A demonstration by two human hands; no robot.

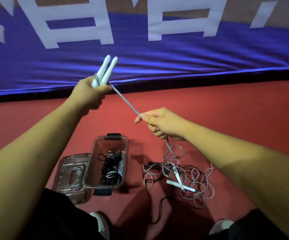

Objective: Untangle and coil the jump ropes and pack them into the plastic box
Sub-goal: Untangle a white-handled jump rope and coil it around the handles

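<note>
I saw the clear lid (71, 175) lying flat on the red floor (226, 110), touching the left side of the plastic box (105, 144). Up and beyond the box, slightly to its left, the left hand (90, 94) was closed in a fist around the lower ends of two white handles (105, 70). Their tips splayed apart toward the blue mat (157, 63) behind the box, and a turn of grey rope crossed them at the fist.

The box itself stood open, with a black latch at its far end. Inside it lay a coiled black jump rope (111, 160), with something white and black nearer the near end that I could not make out.

From the left fist a grey jump rope (125, 99) ran taut, down and to the right, above the box's far right corner. The right hand (159, 122), raised to the right of the box, held that rope, fingers curled round it and thumb laid along it. Below the hand the rope dropped into a loose tangle of ropes (183, 175) on the floor right of the box. Two more white handles (180, 181) lay crossed in that tangle, and a dark cord (159, 208) trailed from it toward the box's near side.
</note>
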